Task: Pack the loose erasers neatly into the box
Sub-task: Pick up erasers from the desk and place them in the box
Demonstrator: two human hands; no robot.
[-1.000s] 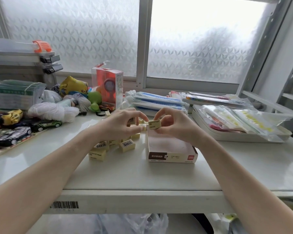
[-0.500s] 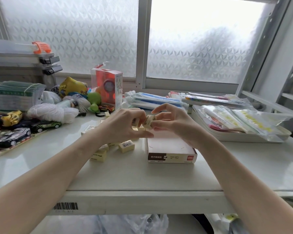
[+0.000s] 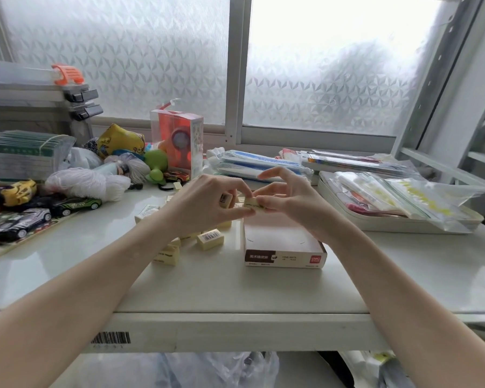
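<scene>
Just above the far end of the box, both hands are meeting over the bench, and this is where the action is sitting. The right hand is pinching a pale yellow eraser between thumb and fingertips, its other fingers fanned upward toward twelve o'clock, while the left hand is curling round a second eraser, dark print showing on its face, with the thumb reaching across to touch the first one. The pinched eraser is lying with its long axis running roughly nine to three o'clock, and the box is waiting at about six o'clock from that grip, directly beneath, so the right hand looks the nearer one for the drop. The box itself is an open cardboard tray, brown-and-white label and a red logo on the near wall, its long axis running twelve to six, and its visible floor is showing bare. Off at about eight o'clock from the hands, loose erasers are lying scattered in a small heap, blocky, cream-yellow, one showing a barcode sticker. By my reading, packing is barely underway, and the eraser may need turning to sit square against the box wall.
</scene>
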